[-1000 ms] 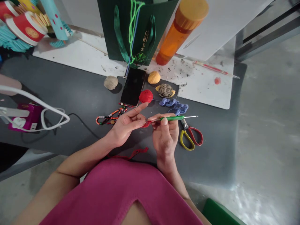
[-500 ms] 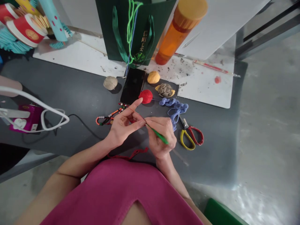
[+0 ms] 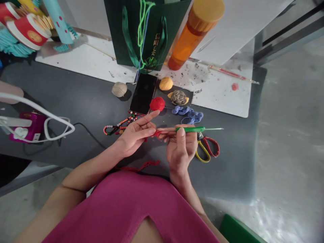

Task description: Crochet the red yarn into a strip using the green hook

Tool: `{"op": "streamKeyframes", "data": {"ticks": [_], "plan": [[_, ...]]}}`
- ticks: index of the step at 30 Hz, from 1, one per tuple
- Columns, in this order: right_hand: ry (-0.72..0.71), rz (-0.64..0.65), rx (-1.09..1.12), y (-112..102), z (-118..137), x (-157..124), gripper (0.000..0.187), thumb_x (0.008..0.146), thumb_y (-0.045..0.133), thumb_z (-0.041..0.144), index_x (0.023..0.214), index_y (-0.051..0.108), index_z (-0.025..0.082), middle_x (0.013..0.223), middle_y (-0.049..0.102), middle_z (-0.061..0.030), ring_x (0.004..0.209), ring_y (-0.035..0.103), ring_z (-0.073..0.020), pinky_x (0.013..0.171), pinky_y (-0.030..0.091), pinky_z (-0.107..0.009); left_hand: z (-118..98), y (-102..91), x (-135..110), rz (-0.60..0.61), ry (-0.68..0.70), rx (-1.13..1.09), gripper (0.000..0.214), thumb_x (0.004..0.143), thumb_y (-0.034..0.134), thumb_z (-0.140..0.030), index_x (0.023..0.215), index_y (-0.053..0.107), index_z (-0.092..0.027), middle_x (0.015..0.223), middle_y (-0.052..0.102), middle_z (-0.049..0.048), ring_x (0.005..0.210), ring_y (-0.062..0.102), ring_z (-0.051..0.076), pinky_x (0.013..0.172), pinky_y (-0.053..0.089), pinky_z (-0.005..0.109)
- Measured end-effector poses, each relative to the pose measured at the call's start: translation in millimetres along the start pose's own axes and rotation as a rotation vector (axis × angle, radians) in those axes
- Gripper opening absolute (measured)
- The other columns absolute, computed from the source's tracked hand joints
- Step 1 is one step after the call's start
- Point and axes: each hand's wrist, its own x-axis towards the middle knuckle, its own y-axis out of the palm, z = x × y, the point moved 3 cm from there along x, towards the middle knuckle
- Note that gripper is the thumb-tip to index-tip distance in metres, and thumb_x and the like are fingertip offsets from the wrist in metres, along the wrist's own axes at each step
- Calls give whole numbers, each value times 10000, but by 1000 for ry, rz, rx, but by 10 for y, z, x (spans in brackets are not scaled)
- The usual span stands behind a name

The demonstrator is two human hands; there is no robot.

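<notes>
Yarnwork (image 3: 157, 133), red, sits pinched in the left hand (image 3: 133, 135), I see, and now the right hand (image 3: 179, 150) grips a green-handled hook (image 3: 190, 129). Scissors (image 3: 213, 147) lie just beside; beyond, a red ball (image 3: 157, 104) sits by the phone (image 3: 143, 94).

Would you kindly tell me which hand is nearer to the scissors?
Right. The right hand is just left of the scissors, hiding most of their blades; the left hand is farther left, beyond the right hand.
</notes>
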Motion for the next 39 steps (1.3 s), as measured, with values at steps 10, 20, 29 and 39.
{"op": "streamKeyframes", "data": {"ticks": [10, 20, 29, 39], "plan": [[-167, 50, -8, 51, -55, -64, 55, 1000, 690, 320, 1005, 728, 282, 875, 776, 16, 736, 752, -144, 589, 593, -264, 49, 30, -47, 74, 178, 178, 539, 799, 925, -278, 1320, 793, -311, 829, 691, -30, 774, 620, 97, 800, 519, 259], [-571, 25, -368, 72, 131, -100, 207, 934, 758, 133, 1059, 779, 297, 975, 853, 3, 821, 808, -173, 727, 653, -341, 83, 75, -37, -4, 77, 1, 874, 751, 958, -253, 1548, 603, -294, 709, 704, -83, 674, 606, 62, 753, 498, 204], [-280, -126, -289, 16, 14, -163, 77, 1013, 658, 300, 1022, 704, 238, 837, 812, -4, 531, 692, -130, 530, 548, -296, 102, 35, -30, -7, 48, -92, 969, 748, 949, -210, 1605, 513, -339, 779, 724, -93, 766, 662, 81, 832, 531, 233], [-248, -69, -194, -16, -27, -120, 71, 1088, 533, 309, 1092, 603, 298, 807, 770, 14, 535, 718, -168, 492, 535, -318, 61, 23, -23, 8, 62, -67, 888, 764, 923, -213, 1571, 566, -317, 776, 710, -81, 700, 594, 77, 774, 495, 236]]}}
